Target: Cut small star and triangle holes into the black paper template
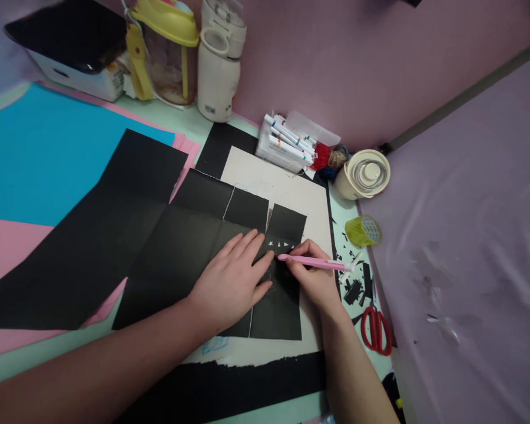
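Note:
A black card sheet [159, 235] with folds and cut slits lies across the work surface. My left hand [229, 282] rests flat on its right part, fingers stretched out and slightly spread. Small cut-outs, a star [271, 243] and several triangles, show white just beyond my left fingertips. My right hand [313, 277] pinches a slim pink pen-shaped craft knife [311, 261] close to these cut-outs. The knife's front end points left toward my left index finger; its blade is too small to make out. Under the card lies a white board [313, 218] with a torn near edge.
Red-handled scissors [376, 331] and black paper scraps [353, 291] lie at right, beside a yellow-green tape roll [363, 230] and a cream lidded container [364, 174]. Markers in a case [287, 141], a white bottle [219, 70] and a yellow-lidded jug [168, 59] stand along the wall.

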{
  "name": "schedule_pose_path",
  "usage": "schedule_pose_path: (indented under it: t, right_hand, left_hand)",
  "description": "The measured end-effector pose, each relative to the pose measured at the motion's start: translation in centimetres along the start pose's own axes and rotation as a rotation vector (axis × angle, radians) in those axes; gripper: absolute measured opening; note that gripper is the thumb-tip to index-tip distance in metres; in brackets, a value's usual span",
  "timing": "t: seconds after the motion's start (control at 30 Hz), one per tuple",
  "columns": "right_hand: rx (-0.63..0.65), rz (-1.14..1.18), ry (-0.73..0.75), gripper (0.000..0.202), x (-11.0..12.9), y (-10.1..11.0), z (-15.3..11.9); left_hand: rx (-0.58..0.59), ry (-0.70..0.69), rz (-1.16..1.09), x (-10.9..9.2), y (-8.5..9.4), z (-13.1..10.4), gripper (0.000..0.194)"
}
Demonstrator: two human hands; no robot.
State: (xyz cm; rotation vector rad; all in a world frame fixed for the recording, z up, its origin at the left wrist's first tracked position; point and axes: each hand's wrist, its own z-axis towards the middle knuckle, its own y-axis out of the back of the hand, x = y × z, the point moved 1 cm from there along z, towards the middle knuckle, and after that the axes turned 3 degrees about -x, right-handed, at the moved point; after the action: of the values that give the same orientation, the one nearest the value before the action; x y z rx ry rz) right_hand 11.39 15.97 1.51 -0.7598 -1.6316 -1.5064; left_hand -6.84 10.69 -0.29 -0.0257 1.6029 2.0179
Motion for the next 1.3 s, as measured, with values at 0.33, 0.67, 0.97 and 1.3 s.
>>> schedule_pose_path:
  t: [0.33, 0.67, 0.97, 1.3]
  right_hand:
    - [-0.025, 0.000, 0.009, 0.015, 0.03, -0.06, 0.05]
    - [-0.048, -0.012, 0.005, 0.016, 0.15, -0.12, 0.08]
    - [-0.039, 0.012, 0.006, 0.015, -0.07, 0.01, 0.07]
    - [-0.026, 0.002, 0.021, 0.014, -0.01, -0.07, -0.03]
  left_hand:
    - [0.011, 0.001, 0.021, -0.06, 0.02, 0.09, 0.045]
    - [0.013, -0.003, 0.019, -0.10, 0.08, 0.09, 0.044]
    - [0.017, 0.000, 0.022, -0.11, -0.04, 0.01, 0.045]
    - [0.013, -0.001, 0.027, -0.02, -0.01, -0.03, 0.045]
